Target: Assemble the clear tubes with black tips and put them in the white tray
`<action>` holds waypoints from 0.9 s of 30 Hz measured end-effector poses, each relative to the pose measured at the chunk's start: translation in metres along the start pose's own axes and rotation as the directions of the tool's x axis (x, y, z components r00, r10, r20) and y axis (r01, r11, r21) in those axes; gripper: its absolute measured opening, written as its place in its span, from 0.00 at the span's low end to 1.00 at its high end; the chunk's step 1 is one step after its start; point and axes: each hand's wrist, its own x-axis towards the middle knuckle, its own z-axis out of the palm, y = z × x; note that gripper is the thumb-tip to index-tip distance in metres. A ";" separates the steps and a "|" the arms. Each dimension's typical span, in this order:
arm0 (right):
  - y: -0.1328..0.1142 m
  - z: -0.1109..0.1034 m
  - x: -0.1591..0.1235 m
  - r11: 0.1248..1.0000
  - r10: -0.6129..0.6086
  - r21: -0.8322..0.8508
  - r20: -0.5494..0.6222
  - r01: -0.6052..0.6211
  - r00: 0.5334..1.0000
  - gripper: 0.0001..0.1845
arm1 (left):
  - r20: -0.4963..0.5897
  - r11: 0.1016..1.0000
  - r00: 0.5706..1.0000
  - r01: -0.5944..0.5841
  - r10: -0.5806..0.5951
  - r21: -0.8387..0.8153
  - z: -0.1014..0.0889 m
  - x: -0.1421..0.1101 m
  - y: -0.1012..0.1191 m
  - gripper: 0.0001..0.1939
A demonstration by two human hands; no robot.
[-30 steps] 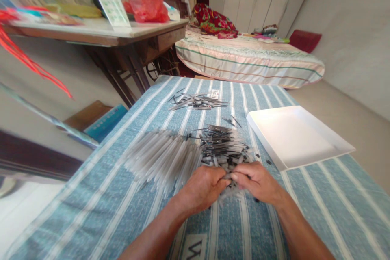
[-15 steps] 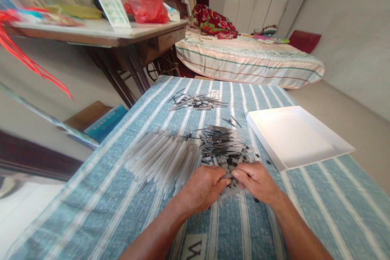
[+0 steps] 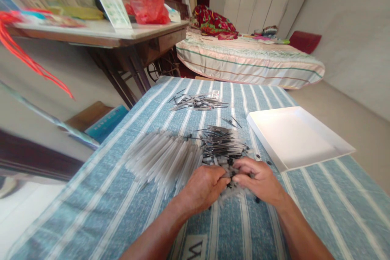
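Right hand [image 3: 258, 178]: has loosened from the tight pinch of the earlier frame – now open, index finger raised off the thumb, fingertips just beside the left hand's.
Bed [image 3: 252, 59]: stands beyond the far end of the table, spread with a striped, pale cover.
Table [image 3: 115, 195]: draped in blue cloth with white stripes, filling the foreground.
Desk [image 3: 143, 34]: stands to the left of the bed, with a red plastic bag [image 3: 151, 11] on top.
White box [image 3: 304, 138]: lies open side up on the right part of the cloth, well apart from the left hand.
Pale tubes [image 3: 164, 156]: lie side by side in a broad heap, left of the dark rods and just beyond the left forearm.
Dark rods [image 3: 217, 140]: lie bunched beyond the hands, mostly crosswise, touching the small parts.
Far pile [image 3: 198, 102]: lies toward the far edge, mixed dark and pale, well apart from the hands.
Left hand [image 3: 204, 185]: closed, gripping a slim grey piece between thumb and fingers – same place as before.
Small parts [image 3: 234, 193]: lie scattered under and around both hands, black and translucent, too blurred to tell exactly.
Slim grey piece [image 3: 226, 174]: pokes out from the left fingertips, mostly hidden.
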 end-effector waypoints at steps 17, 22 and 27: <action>-0.001 0.002 0.000 0.999 -0.016 -0.037 -0.005 0.016 1.000 0.16 | -0.043 0.998 0.999 -0.020 0.022 0.062 0.002 0.000 -0.003 0.13; -0.001 0.002 -0.001 1.000 0.010 0.014 -0.019 -0.009 1.000 0.09 | -0.045 0.999 0.999 -0.019 0.021 0.049 0.000 -0.001 -0.001 0.12; -0.003 0.000 -0.001 0.990 0.078 0.120 -0.012 -0.076 0.997 0.14 | -0.063 0.997 0.996 -0.068 0.066 -0.025 -0.006 -0.002 0.007 0.09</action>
